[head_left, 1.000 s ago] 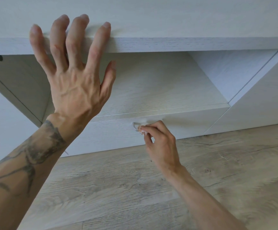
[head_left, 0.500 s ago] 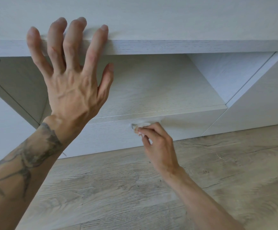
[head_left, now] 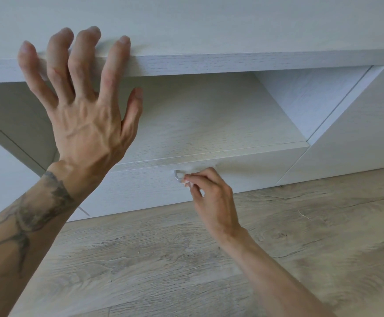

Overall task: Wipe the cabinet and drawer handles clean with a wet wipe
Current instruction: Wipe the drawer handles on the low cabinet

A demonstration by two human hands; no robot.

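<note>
The right hand [head_left: 211, 195] remains pinched on the wet wipe [head_left: 187, 182] against the drawer handle [head_left: 177, 175], at 6 o'clock from the cabinet top [head_left: 232, 61]. The left hand [head_left: 83, 110], fingers spread, stays braced there, shifted slightly toward 9 o'clock.

The cabinet [head_left: 232, 62] is pale, white-washed wood grain and fills the upper half of the frame, its top panel edge running across from left to right. Below it, at centre, an open recess sits above a drawer [head_left: 140, 188] whose front is shut flush with the neighbouring panels. The drawer handle [head_left: 177, 175] is a small silvery metal loop just below the drawer's top edge, a little left of the frame's centre; only its left end shows. The wet wipe [head_left: 187, 181] is a small white scrap pressed against the handle's right side, mostly hidden.
</note>
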